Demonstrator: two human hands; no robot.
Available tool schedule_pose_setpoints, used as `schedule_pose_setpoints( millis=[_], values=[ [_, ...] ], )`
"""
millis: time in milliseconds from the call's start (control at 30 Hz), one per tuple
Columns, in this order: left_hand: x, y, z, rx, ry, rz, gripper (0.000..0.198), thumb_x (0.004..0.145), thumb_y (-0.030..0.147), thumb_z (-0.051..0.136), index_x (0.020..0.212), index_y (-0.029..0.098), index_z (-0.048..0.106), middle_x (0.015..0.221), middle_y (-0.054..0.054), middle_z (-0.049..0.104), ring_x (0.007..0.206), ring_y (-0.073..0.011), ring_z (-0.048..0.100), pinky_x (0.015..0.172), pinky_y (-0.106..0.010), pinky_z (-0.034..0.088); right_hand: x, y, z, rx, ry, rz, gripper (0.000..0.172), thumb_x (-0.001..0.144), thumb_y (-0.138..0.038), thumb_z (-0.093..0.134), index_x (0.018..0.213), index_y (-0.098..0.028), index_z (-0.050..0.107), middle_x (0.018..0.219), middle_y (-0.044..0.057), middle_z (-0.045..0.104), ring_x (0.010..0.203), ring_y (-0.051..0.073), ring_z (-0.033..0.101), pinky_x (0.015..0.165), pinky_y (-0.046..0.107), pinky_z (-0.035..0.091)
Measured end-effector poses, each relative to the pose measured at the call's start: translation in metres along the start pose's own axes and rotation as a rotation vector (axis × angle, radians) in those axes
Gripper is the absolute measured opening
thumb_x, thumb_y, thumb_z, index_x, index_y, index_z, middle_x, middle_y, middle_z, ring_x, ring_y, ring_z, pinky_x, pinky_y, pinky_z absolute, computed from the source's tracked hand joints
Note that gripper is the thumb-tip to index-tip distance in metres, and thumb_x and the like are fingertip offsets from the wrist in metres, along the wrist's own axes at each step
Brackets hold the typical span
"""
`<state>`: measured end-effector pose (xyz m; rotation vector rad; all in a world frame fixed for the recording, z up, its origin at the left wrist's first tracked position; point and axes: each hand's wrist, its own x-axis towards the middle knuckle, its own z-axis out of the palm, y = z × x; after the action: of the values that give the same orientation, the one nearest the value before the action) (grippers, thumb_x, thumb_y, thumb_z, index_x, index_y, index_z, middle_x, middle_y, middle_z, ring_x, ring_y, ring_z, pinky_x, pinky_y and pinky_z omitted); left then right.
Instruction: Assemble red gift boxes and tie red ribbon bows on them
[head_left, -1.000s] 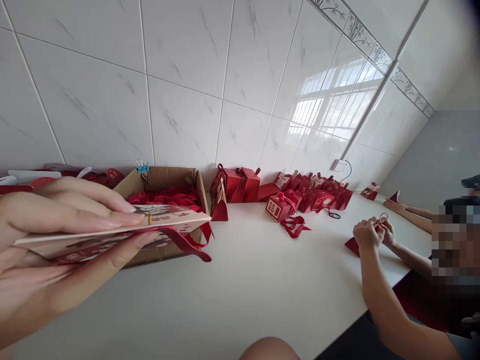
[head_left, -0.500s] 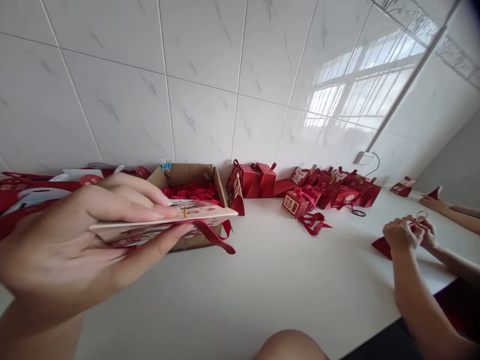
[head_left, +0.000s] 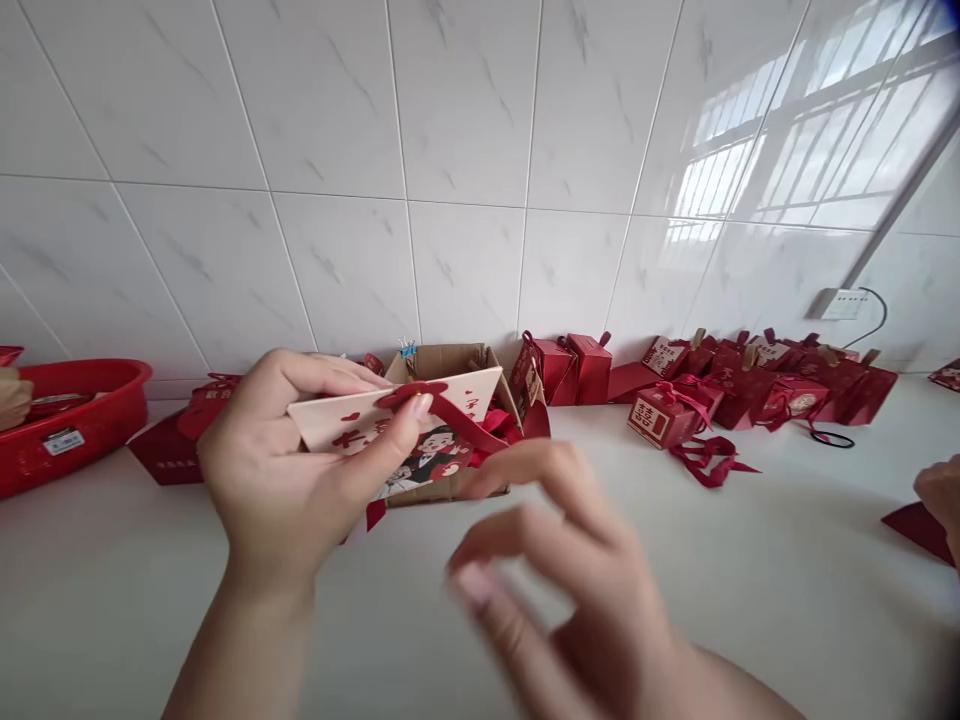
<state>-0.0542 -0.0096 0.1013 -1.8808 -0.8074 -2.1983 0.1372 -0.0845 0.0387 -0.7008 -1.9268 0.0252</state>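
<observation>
My left hand (head_left: 270,490) is closed on a cream paper gift box (head_left: 439,455) printed with red hearts, red lettering and a cartoon figure. The thumb presses a dark red ribbon (head_left: 476,430) against the upper part of the panel; one end of the ribbon hangs to the right. My right hand (head_left: 570,560) is just to the right of the gift box, slightly blurred, fingers bent and apart with nothing seen in them. Behind the gift box stands an open cardboard box (head_left: 450,358) with red material inside, partly hidden.
Several red gift boxes (head_left: 731,385) stand along the tiled wall at the right. A loose red ribbon (head_left: 709,460) lies before them. To the left are a red plastic tub (head_left: 105,410) with another person's hand (head_left: 13,395) in it. Another person's hand (head_left: 941,500) shows at the right edge.
The view has turned left, bringing in the red tub. My right hand has come into view from below. The gift box has tilted, so its printed face now shows.
</observation>
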Motion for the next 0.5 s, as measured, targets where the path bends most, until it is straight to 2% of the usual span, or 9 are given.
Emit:
schedule_pose_setpoints(
  millis=[67,133,200,300,400,500],
  values=[
    [0.000,0.004,-0.003,0.015,-0.019,-0.013,0.028,0.060,0.007,0.077,0.073,0.021,0.056,0.074,0.001,0.065,0.073,-0.0194,0.066,0.070,-0.041,0.059,0.037,0.016,0.002,0.059,0.091,0.116,0.006,0.090,-0.022,0.055,0.093,-0.022,0.060,0.102,0.008,0.060,0.099,0.021,0.058,0.084,0.037,0.049],
    [0.000,0.006,-0.005,0.002,-0.041,-0.026,0.026,0.064,0.008,0.075,0.073,0.022,0.055,0.074,0.001,0.064,0.072,-0.0185,0.065,0.070,-0.042,0.059,0.057,0.035,0.003,-0.026,0.114,0.167,0.020,0.083,-0.030,0.067,0.099,-0.021,0.060,0.105,0.009,0.059,0.102,0.023,0.055,0.086,0.039,0.048],
    [0.000,0.006,-0.005,-0.030,-0.059,-0.017,0.027,0.066,0.007,0.074,0.073,0.022,0.054,0.071,0.002,0.063,0.068,-0.0170,0.064,0.065,-0.040,0.059,0.062,0.050,0.004,-0.014,-0.001,0.229,0.026,0.080,-0.035,0.071,0.100,-0.022,0.062,0.106,0.008,0.059,0.099,0.023,0.056,0.084,0.038,0.049],
    [0.001,0.006,-0.005,-0.062,-0.090,-0.003,0.027,0.068,0.007,0.073,0.073,0.023,0.052,0.070,0.003,0.062,0.066,-0.0156,0.063,0.061,-0.036,0.059,0.056,0.061,0.006,0.176,-0.147,0.302,0.012,0.087,-0.035,0.062,0.090,-0.023,0.066,0.099,0.006,0.062,0.091,0.020,0.059,0.077,0.033,0.050],
    [0.001,0.006,-0.004,-0.075,-0.088,0.004,0.027,0.069,0.010,0.074,0.074,0.022,0.051,0.069,0.004,0.061,0.064,-0.0145,0.063,0.056,-0.033,0.058,0.055,0.064,0.002,0.366,-0.127,0.338,0.019,0.090,-0.035,0.058,0.081,-0.022,0.069,0.089,0.005,0.066,0.083,0.019,0.061,0.071,0.031,0.050],
    [0.000,0.007,-0.003,-0.083,-0.082,-0.020,0.026,0.070,0.011,0.074,0.074,0.021,0.051,0.068,0.003,0.060,0.062,-0.0136,0.062,0.052,-0.030,0.057,0.057,0.067,-0.007,0.487,-0.087,0.368,0.017,0.087,-0.035,0.062,0.080,-0.023,0.072,0.078,0.003,0.067,0.078,0.019,0.061,0.065,0.030,0.048]
  ],
)
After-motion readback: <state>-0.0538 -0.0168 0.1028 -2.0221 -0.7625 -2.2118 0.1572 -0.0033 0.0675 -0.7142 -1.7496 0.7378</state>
